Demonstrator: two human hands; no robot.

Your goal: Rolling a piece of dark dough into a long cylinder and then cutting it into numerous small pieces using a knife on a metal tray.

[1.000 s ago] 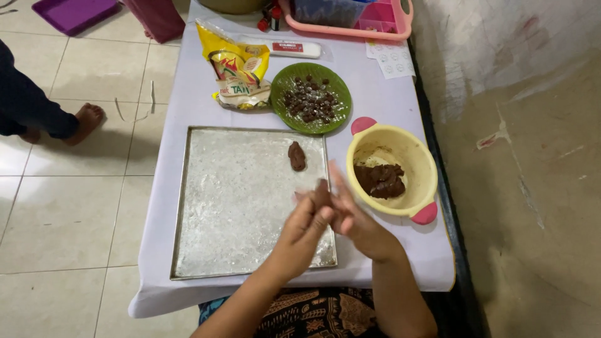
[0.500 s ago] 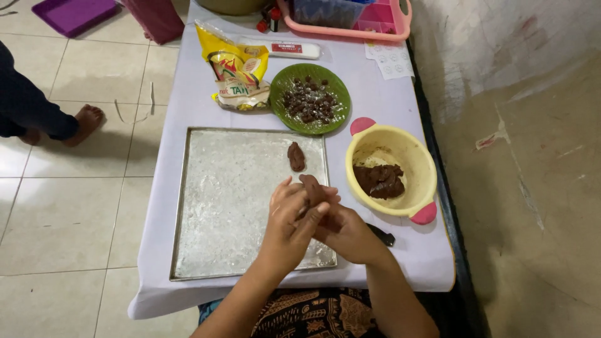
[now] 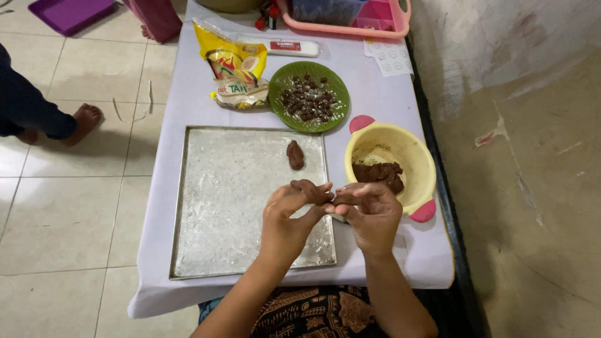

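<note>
My left hand (image 3: pixel 287 220) and my right hand (image 3: pixel 370 211) meet over the right part of a floured metal baking tray (image 3: pixel 225 206). Between their fingertips they pinch a small lump of brown dough (image 3: pixel 318 193). One shaped brown dough piece (image 3: pixel 295 154) lies on the tray near its far right corner. A yellow bowl with pink handles (image 3: pixel 413 159) stands just right of the tray and holds more brown dough (image 3: pixel 377 173). Behind the tray, a green plate (image 3: pixel 278 84) carries several small dark balls.
A yellow snack bag (image 3: pixel 233 72) and a white tube (image 3: pixel 285 46) lie at the back of the white-clothed table (image 3: pixel 188 81). A pink basket (image 3: pixel 350 19) stands at the far edge. Another person's bare foot (image 3: pixel 81 122) rests on the tiled floor at left. A wall runs along the right.
Both hands have drawn slightly apart and lifted, and the dough lump now shows between the fingertips. The tray, bowl and plate have not moved.
</note>
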